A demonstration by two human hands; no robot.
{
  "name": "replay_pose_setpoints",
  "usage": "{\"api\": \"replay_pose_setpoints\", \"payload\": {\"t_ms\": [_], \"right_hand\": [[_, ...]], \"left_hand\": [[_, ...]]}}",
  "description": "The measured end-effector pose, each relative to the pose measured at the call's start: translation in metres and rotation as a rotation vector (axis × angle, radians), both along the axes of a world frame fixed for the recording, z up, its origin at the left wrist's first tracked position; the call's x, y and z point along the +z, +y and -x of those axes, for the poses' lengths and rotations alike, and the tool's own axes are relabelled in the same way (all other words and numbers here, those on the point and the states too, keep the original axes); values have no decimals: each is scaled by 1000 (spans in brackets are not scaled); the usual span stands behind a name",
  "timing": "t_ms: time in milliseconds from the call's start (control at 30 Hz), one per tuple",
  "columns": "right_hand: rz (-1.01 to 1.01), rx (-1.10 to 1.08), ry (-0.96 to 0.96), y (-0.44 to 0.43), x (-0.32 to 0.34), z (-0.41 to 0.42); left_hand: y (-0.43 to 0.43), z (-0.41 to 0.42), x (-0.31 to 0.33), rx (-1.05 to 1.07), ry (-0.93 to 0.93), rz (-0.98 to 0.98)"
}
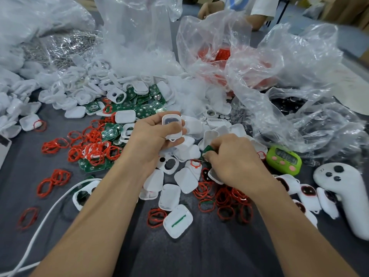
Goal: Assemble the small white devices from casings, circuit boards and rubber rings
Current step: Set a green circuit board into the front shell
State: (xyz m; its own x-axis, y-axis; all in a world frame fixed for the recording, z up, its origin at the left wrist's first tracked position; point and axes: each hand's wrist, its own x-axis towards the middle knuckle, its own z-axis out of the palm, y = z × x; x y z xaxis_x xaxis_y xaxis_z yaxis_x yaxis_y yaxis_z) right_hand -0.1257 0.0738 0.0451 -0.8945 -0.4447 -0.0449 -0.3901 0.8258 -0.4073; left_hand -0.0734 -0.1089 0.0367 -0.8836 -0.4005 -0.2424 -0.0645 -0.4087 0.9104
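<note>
left hand [153,134] holding a white casing [172,124] up, right hand [231,158] pinching a green circuit board [207,149] over the messy table [199,252]

Upright white casing [171,124]; small green circuit board [207,149] lower right.

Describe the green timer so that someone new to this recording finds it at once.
Start at the crumpled clear plastic bags on the right of the view. Just below their near edge, right of the right hand, sits the timer. It alone is lime green, with a dark display and pink buttons, up-left of the white handheld controller.
</note>
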Motion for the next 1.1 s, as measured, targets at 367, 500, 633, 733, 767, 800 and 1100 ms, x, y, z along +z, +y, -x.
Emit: {"api": "replay_pose_setpoints", "payload": {"t_ms": [367,500,633,733,767,800,1100], "right_hand": [[840,28,-348,-10,7,22],[953,18,-367,-10,12,28],[946,31,-341,-6,8,27],[936,39,-330,-2,4,25],[930,29,-320,-2,3,25],[919,20,-311,-1,2,26],[864,15,-254,0,-1,23]], "left_hand": [[15,1,5,-121,-44,-52],[14,1,7,-284,-60,-109],[13,0,6,-398,-76,-153],[13,1,5,-417,-91,-151],[13,1,5,-421,-94,-148],[13,1,5,-424,-95,-145],[8,2,5,-417,-138,-115]]}}
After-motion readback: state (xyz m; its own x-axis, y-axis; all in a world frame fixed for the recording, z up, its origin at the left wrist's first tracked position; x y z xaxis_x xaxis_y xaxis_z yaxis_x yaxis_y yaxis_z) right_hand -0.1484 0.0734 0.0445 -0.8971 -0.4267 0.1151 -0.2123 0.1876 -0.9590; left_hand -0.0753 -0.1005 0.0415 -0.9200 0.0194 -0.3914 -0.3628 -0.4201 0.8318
